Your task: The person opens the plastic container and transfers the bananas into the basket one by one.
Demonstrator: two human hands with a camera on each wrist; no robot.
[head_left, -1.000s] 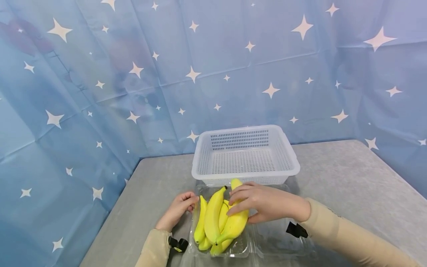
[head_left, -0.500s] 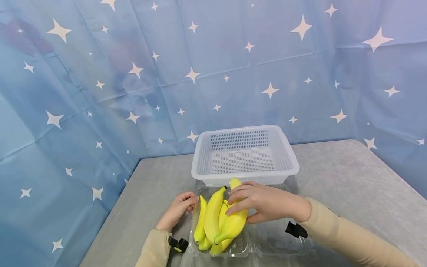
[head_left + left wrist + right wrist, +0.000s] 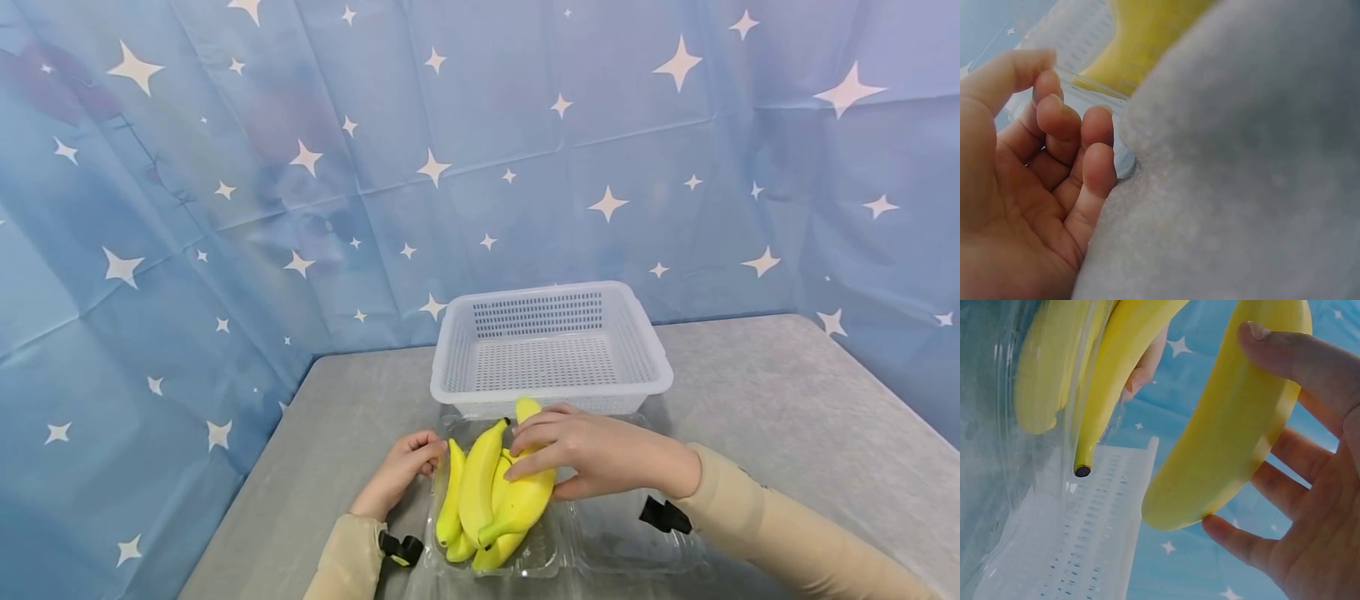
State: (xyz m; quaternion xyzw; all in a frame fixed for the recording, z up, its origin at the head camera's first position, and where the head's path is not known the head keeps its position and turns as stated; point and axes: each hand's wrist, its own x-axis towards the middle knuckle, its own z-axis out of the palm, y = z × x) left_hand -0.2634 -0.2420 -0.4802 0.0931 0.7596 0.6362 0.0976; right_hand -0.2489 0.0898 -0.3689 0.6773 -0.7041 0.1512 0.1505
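Head view, from left to right: the left hand (image 3: pixel 400 477) rests on the grey table (image 3: pixel 787 400) with its fingers loosely curled, their tips touching the left rim of a clear plastic clamshell tray (image 3: pixel 600 546) and holding nothing. In the tray lies a bunch of yellow bananas (image 3: pixel 468 492), stems pointing away from the person. Across the rightmost banana (image 3: pixel 525 500) lies the right hand (image 3: pixel 592 454), fingers wrapped over its top and thumb beneath, gripping it; that banana sits slightly above the rest. Just behind the tray, touching or nearly so, stands a white perforated basket (image 3: pixel 551 346), squarely in the way beyond the fruit. Both forearms wear beige sleeves, with a black strap at each wrist. The right wrist view confirms fingers curled round the banana (image 3: pixel 1235 425), with the basket (image 3: pixel 1079 537) beyond. A blue cloth backdrop (image 3: pixel 225 167) printed with white stars hangs behind and to the left of the table.
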